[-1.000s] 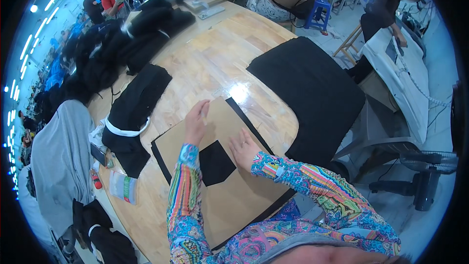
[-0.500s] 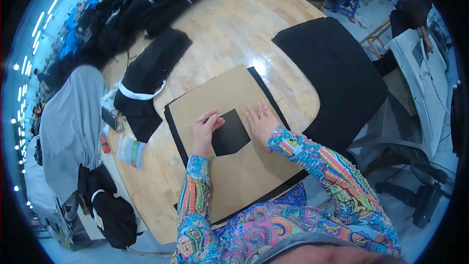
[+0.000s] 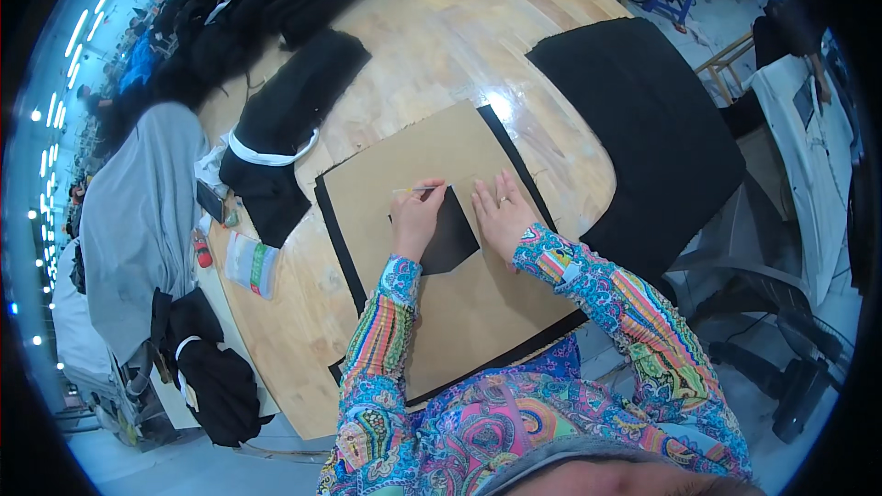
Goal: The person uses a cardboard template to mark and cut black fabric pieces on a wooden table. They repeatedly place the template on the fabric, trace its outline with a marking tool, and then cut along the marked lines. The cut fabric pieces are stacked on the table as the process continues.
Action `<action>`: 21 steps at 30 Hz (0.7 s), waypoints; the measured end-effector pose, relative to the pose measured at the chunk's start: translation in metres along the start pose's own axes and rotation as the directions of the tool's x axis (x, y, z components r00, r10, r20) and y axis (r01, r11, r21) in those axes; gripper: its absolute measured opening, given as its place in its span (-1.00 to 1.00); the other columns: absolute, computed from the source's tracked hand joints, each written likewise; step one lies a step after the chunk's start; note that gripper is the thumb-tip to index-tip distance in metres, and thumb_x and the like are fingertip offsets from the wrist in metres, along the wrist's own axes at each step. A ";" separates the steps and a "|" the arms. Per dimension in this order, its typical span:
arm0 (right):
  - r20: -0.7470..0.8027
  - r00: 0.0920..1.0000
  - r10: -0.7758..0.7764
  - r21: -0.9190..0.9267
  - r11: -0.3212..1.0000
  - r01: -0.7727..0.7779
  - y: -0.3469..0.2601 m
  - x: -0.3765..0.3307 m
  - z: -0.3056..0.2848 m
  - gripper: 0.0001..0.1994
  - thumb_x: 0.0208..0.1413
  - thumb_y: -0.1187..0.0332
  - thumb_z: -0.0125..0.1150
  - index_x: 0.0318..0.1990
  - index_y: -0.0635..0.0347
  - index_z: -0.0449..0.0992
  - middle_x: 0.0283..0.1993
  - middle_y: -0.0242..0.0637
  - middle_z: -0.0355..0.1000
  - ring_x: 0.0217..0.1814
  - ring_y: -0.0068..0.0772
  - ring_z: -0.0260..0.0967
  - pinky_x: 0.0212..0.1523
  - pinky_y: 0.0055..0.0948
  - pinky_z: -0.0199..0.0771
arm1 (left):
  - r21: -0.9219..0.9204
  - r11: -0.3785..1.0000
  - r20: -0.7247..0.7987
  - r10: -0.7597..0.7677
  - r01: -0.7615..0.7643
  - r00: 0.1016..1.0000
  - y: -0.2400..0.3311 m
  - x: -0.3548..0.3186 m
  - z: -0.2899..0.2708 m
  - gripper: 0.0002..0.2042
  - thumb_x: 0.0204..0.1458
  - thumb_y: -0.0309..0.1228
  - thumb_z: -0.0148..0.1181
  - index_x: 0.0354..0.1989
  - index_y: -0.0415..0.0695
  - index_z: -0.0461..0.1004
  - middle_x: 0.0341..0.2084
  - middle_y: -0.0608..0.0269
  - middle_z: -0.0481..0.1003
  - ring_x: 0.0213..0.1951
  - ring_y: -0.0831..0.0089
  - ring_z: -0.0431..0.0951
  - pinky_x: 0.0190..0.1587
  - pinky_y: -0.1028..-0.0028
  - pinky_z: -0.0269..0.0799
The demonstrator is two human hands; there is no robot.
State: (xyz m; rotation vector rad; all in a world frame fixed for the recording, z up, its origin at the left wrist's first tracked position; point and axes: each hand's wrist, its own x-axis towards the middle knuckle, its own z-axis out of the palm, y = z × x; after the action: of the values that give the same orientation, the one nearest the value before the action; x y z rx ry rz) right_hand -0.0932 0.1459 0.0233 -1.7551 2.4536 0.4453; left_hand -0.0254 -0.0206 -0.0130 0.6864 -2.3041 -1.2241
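A large brown card sheet (image 3: 367,170) lies on a slightly bigger black fabric panel (image 3: 338,237), whose edges show around it. In the middle of the card is a dark five-sided shape (image 3: 455,243); whether it is an opening or a piece laid on top I cannot tell. My left hand (image 3: 415,222) is closed around a thin pen-like stick (image 3: 424,188), fingertips at the shape's upper edge. Its tip is too small to make out. Flat on the card, just right of the dark shape, my right hand (image 3: 503,219) has its fingers stretched out.
Another black fabric panel (image 3: 643,129) covers the wooden table's (image 3: 441,46) right side. At left lie a black fabric bundle tied with a white band (image 3: 266,156), a clear plastic packet (image 3: 250,264), a phone (image 3: 210,200) and a small red bottle (image 3: 202,248). A standing fan (image 3: 795,367) is at right.
My left hand has slid right along the dark shape's upper edge with the stick, now covering its left part. The right hand stays flat beside it. The whole view has shifted slightly.
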 end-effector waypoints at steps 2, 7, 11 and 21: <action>0.000 1.000 0.001 -0.007 1.000 -0.001 0.000 0.000 0.000 -0.53 0.18 0.37 -0.24 0.25 0.33 0.11 0.34 0.02 0.00 0.31 0.22 0.01 0.37 0.11 -0.51 | 0.020 1.000 0.009 -0.021 0.021 1.000 0.006 0.000 -0.001 -0.82 -0.03 -0.34 0.17 -0.39 -0.20 0.57 -0.62 0.09 0.54 -0.57 0.40 0.54 -0.46 0.48 0.38; 0.007 1.000 0.000 -0.012 1.000 0.000 0.001 0.000 -0.001 -0.52 0.19 0.35 -0.26 0.25 0.32 0.10 0.34 0.01 -0.01 0.32 0.22 0.00 0.37 0.10 -0.51 | 0.090 0.996 0.001 0.020 -0.020 1.000 0.011 0.000 -0.001 -0.83 -0.03 -0.35 0.18 -0.43 -0.20 0.58 -0.66 0.10 0.52 -0.61 0.38 0.52 -0.52 0.45 0.35; 0.024 1.000 -0.002 0.028 1.000 0.002 0.001 0.000 -0.004 -0.53 0.21 0.31 -0.29 0.28 0.21 0.09 0.35 0.01 -0.02 0.33 0.21 -0.02 0.36 0.10 -0.57 | 0.093 0.990 -0.039 0.109 -0.105 0.993 0.011 0.001 0.000 -0.83 -0.04 -0.36 0.18 -0.46 -0.21 0.58 -0.69 0.10 0.51 -0.64 0.37 0.50 -0.54 0.44 0.34; 0.070 0.998 0.002 0.073 0.997 -0.007 0.000 0.002 -0.009 -0.53 0.22 0.29 -0.31 0.30 0.08 0.06 0.36 0.02 -0.05 0.35 0.23 -0.06 0.36 0.10 -0.62 | 0.032 0.999 -0.049 -0.018 0.020 0.999 0.013 -0.005 -0.005 -0.86 -0.05 -0.43 0.19 -0.43 -0.26 0.56 -0.63 0.16 0.53 -0.58 0.50 0.50 -0.49 0.52 0.36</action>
State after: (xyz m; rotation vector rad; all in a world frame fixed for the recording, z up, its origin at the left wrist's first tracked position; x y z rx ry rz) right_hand -0.0935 0.1417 0.0315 -1.6767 2.3948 0.4042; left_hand -0.0217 -0.0148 -0.0002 0.7428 -2.2868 -1.1674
